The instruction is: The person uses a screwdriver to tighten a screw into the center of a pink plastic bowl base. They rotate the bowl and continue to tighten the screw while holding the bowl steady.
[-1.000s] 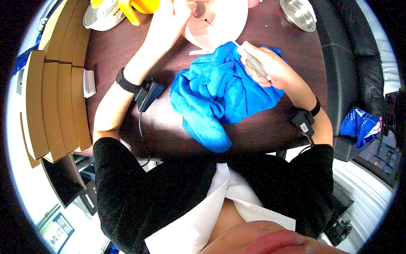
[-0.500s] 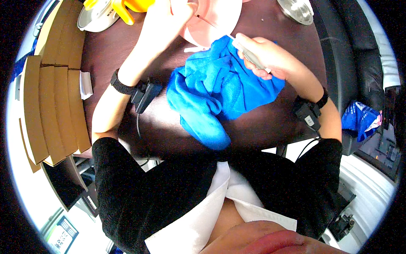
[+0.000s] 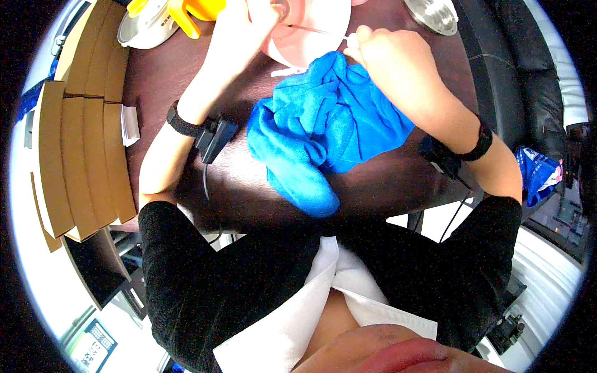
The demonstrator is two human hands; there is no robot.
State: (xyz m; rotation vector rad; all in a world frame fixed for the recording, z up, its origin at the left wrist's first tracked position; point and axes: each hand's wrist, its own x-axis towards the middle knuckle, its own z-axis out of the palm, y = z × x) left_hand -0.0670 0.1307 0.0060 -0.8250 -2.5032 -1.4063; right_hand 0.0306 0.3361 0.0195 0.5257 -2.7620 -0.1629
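A pink round dish or basin lies at the top of the view, cut off by the edge, with a thin dark line across its inside. My left hand is over its left side, with curled fingers partly out of view; what they hold is hidden. Just right of the dish, my right hand is closed round a slim tool. Only the tool's white end shows, near the dish's rim; its grey handle is covered by the hand. A crumpled blue cloth lies below the dish, partly under my right hand.
On the brown table, a white container and a yellow object stand at the far left. A metal dish sits far right. Cardboard boxes line the left edge. A black seat flanks the right.
My right hand has turned over and moved a little up, so its back now hides the tool's handle. My left hand stays at the dish.
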